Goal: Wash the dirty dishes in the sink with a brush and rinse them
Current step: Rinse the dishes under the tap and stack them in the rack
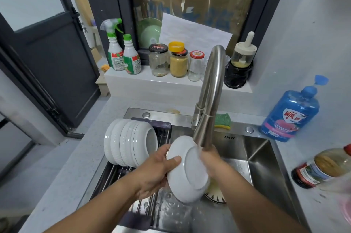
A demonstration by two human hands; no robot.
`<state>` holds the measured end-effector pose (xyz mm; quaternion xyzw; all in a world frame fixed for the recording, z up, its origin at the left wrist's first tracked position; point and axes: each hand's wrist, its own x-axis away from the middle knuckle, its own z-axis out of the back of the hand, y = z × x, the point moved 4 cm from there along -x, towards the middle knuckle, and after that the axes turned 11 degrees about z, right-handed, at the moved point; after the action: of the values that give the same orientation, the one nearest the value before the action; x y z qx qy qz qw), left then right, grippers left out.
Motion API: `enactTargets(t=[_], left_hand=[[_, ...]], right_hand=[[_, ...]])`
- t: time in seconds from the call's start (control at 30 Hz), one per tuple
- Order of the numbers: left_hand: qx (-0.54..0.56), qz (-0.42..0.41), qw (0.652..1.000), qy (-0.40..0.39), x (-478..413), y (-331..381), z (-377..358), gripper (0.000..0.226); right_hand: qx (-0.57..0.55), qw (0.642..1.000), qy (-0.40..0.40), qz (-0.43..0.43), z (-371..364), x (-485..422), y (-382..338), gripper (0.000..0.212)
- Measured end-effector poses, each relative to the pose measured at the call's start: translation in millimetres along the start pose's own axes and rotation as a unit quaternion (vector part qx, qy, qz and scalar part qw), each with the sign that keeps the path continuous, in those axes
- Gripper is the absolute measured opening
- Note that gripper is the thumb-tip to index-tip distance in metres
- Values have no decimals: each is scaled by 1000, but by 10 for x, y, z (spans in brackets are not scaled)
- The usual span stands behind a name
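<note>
Left grip (153, 174) holding white bowl (179, 177), seemingly wet

A home kitchen: a steel sink (266, 156) with faucet (210, 88), stacked bowls (129, 143), sill jars (178, 63), detergent bottle (290, 113).

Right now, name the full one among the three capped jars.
The middle jar, packed with tan powder, yellow lid on top; left jar and right jar look almost empty.

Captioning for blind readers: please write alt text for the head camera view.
A person's left hand grips a white bowl by its rim under the faucet over a steel sink, the blurred right hand at its far side. A stack of bowls lies sideways on a rack to the left.
</note>
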<state>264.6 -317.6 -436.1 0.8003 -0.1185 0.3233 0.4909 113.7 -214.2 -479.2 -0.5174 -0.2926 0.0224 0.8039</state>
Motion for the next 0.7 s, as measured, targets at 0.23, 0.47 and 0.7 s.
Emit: enactTargets(t=[0.23,0.47,0.7], left_hand=[[-114,-46,992,0,-56,-78,-154,45],[-9,-21,1000,-22,-46,-80,50,41],[136,-23,990,41,-288,-175,227,30]], right_hand=[[205,963,-140,105,-347,233,-297,48],[70,991,-67,88,29,83,-239,38],[44,998,6,43,283,4,-102,33]])
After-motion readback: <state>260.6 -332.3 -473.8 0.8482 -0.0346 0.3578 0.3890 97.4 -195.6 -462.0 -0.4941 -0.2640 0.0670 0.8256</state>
